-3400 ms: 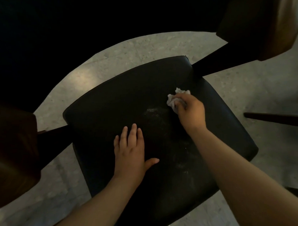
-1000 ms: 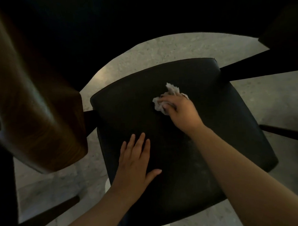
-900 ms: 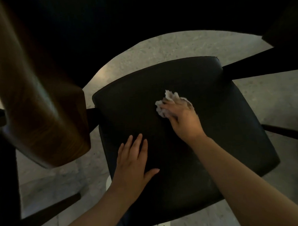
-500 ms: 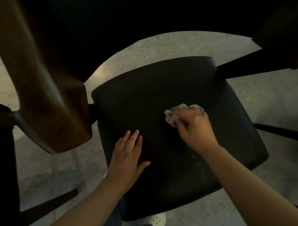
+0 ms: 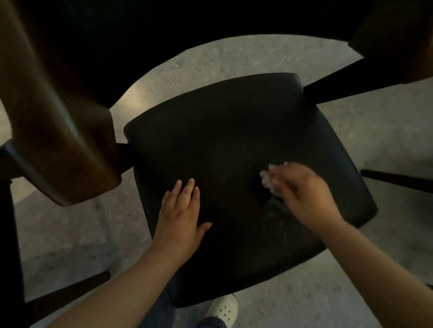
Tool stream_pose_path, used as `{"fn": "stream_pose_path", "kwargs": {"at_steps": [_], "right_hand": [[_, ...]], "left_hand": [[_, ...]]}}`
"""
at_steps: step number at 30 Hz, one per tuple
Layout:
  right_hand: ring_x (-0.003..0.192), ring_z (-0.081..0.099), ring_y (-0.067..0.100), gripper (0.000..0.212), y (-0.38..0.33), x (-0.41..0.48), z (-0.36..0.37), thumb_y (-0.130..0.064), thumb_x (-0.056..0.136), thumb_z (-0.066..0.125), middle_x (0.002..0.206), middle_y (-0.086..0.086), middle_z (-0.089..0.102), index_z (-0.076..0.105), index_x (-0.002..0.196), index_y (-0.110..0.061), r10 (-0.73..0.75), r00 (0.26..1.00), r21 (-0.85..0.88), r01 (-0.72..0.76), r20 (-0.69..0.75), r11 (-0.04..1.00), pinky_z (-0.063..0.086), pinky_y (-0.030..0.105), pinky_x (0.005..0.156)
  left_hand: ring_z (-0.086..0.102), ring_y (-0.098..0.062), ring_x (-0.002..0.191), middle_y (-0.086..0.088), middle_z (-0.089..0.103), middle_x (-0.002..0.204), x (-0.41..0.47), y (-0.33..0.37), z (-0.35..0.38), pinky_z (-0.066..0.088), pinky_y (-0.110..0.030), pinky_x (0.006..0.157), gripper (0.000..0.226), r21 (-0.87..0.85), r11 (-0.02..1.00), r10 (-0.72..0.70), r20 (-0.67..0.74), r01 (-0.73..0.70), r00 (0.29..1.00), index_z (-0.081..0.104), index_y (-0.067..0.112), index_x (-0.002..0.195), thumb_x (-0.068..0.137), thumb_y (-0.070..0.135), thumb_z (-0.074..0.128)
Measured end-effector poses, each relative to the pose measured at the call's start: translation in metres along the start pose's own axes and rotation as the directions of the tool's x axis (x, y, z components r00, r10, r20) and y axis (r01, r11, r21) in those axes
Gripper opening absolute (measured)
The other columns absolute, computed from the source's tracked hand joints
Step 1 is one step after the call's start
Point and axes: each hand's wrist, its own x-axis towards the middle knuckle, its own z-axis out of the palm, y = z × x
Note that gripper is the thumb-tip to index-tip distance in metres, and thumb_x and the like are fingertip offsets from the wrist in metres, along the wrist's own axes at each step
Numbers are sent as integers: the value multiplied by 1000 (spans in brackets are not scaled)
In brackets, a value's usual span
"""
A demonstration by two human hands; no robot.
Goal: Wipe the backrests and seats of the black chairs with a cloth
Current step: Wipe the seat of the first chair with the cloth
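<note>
Two hands meet the black padded chair seat [image 5: 234, 138] at frame centre: your left hand [image 5: 180, 221] flat, your right hand [image 5: 307, 195] bunching the crumpled white cloth [image 5: 267, 180]. Press through the dusty speckles [image 5: 273, 212] just below it.

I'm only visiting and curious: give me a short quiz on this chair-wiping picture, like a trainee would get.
1. True or false: the left hand lies flat on the black seat.
2. Which one holds the white cloth? A) left hand B) right hand C) neither
3. Fill in: just past the seat's near edge shows a white ____.
Key: 1 true; 2 B; 3 shoe.
</note>
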Motion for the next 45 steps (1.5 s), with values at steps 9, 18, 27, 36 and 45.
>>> {"fn": "stream_pose_path", "kwargs": {"at_steps": [9, 18, 27, 36, 45], "right_hand": [[132, 39, 15, 35, 7, 58, 22, -28, 95, 51, 139, -7, 48, 54, 129, -35, 81, 996, -79, -78, 26, 994, 35, 46, 111], [114, 47, -3, 26, 12, -62, 15, -30, 94, 50, 116, -24, 53, 62, 116, -39, -2, 974, -29, 9, 227, 1000, 43, 25, 100], [123, 46, 9, 28, 21, 17, 4, -23, 95, 53, 130, -11, 53, 62, 121, -30, 82, 995, 55, -79, -53, 995, 40, 39, 107], [117, 46, 11, 24, 27, -33, 27, -27, 96, 50, 122, -9, 54, 62, 117, -31, 55, 998, -43, -54, 23, 998, 39, 32, 99], [101, 48, -1, 17, 8, -98, 14, -27, 94, 52, 98, -25, 50, 62, 106, -33, 228, 972, 57, -224, -63, 973, 42, 24, 89]], "left_hand": [[-24, -28, 146, -1, -24, 160, -7, 27, 8, -4, -50, 121, 100, 22, 1000, -2, 82, 0, 997, -11, 23, 154, 87, 66, 50], [-22, -30, 147, -2, -22, 160, -4, 29, 11, -1, -52, 121, 99, 85, 996, -23, 112, 13, 993, -6, 23, 154, 87, 63, 54], [-18, -32, 147, -3, -19, 161, -2, 33, 12, 4, -54, 121, 100, 122, 992, -44, 110, 31, 993, -3, 22, 155, 86, 63, 55], [-16, -34, 148, -5, -17, 161, 0, 35, 13, 4, -54, 121, 100, 161, 986, -47, 120, 28, 992, -3, 21, 155, 86, 64, 55], [-16, -36, 147, -7, -18, 161, 0, 33, 12, 9, -57, 120, 101, 194, 981, -18, 128, -7, 992, -4, 19, 155, 85, 66, 53]]}}
